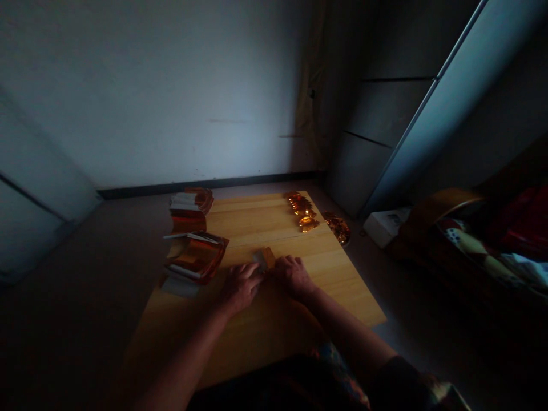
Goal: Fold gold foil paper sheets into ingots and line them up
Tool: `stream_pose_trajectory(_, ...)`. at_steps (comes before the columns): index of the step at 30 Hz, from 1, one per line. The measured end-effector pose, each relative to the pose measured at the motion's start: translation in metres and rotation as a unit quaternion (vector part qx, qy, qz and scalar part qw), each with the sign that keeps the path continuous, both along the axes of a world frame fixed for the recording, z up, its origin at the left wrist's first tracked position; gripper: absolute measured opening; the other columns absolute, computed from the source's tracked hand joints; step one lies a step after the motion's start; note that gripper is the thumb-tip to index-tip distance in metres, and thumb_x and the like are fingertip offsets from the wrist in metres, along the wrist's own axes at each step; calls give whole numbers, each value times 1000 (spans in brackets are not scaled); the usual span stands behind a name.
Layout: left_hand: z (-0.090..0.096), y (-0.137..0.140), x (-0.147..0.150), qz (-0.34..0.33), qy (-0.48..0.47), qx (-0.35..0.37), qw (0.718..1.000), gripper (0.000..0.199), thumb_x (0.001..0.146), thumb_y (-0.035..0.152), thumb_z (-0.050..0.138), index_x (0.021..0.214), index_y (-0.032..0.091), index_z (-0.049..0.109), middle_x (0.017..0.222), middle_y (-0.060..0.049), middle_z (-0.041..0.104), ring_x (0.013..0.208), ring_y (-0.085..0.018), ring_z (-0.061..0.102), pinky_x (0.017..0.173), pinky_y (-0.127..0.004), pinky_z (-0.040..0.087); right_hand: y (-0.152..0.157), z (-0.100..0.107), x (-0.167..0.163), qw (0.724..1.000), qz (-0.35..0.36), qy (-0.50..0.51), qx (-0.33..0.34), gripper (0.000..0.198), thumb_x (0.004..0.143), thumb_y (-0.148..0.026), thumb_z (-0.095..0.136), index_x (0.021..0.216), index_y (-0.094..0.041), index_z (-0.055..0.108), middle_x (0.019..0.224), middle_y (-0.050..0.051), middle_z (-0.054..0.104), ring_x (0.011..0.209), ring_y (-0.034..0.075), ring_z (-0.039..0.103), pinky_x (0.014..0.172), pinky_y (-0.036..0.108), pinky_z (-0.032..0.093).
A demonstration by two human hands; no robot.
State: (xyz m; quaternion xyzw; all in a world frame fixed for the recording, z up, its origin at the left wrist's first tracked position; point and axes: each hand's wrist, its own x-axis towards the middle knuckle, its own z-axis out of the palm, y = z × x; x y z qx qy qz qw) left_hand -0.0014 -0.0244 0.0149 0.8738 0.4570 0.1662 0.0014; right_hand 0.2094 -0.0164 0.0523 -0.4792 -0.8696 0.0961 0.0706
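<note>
A small piece of gold foil paper (268, 258), orange-gold on one part and greyish on the other, lies at the middle of the wooden table. My left hand (243, 287) has its bent fingers on the paper's left and near side. From the right, my right hand (295, 275) holds the paper's other edge with curled fingers. The fingertips of both hands are partly hidden in shadow. To the left of my left hand is a stack of orange foil sheets (199, 255), with pale-backed sheets among them.
A second stack of foil sheets (191, 201) is at the table's far left corner. Several folded shiny gold pieces (303, 211) line the far right edge. More gold pieces fill a container (338, 227) beyond that edge. A white box (385, 227) stands on the floor beside a wooden chair (440, 205).
</note>
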Motion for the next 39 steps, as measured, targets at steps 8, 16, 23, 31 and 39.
stream_pose_trajectory(8, 6, -7, -6, 29, -4, 21, 999, 37, 76, 21, 55, 111, 30, 62, 123, -4, 60, 110, -25, 52, 87, -44, 40, 1, -3, -2, 1000, -9, -5, -1, 26, 94, -37, 44, 110, -37, 64, 109, 4, 55, 99, 21, 42, 83, 35, 30)
stream_pose_trajectory(16, 12, -18, 15, 34, -64, 34, 997, 30, 79, 16, 52, 107, 22, 64, 110, -8, 64, 102, -23, 53, 89, -41, 43, 9, -1, -1, 999, -15, 7, -29, 23, 91, -32, 47, 104, -34, 67, 110, 4, 55, 99, 20, 45, 84, 35, 32)
stream_pose_trajectory(23, 10, -15, 46, 55, -48, 7, 997, 29, 88, 21, 46, 109, 28, 65, 93, -6, 63, 86, -19, 57, 76, -32, 47, 22, -2, -4, 998, -21, -30, -47, 26, 88, -20, 45, 101, -26, 66, 105, 7, 58, 94, 20, 49, 80, 33, 35)
stream_pose_trajectory(31, 6, -12, 33, 34, -83, 6, 996, 23, 85, 19, 50, 98, 25, 67, 97, -5, 65, 91, -19, 57, 82, -34, 45, 22, -16, 11, 998, 47, 42, 4, 19, 89, -28, 52, 100, -29, 68, 102, 3, 60, 92, 17, 48, 82, 31, 34)
stream_pose_trajectory(39, 6, -2, 23, 34, -79, 2, 996, 13, 81, 18, 56, 79, 23, 67, 90, -3, 67, 85, -17, 57, 77, -31, 42, 20, -38, 18, 985, 97, 132, 50, 18, 89, -31, 54, 98, -26, 69, 106, 3, 64, 95, 17, 49, 85, 31, 32)
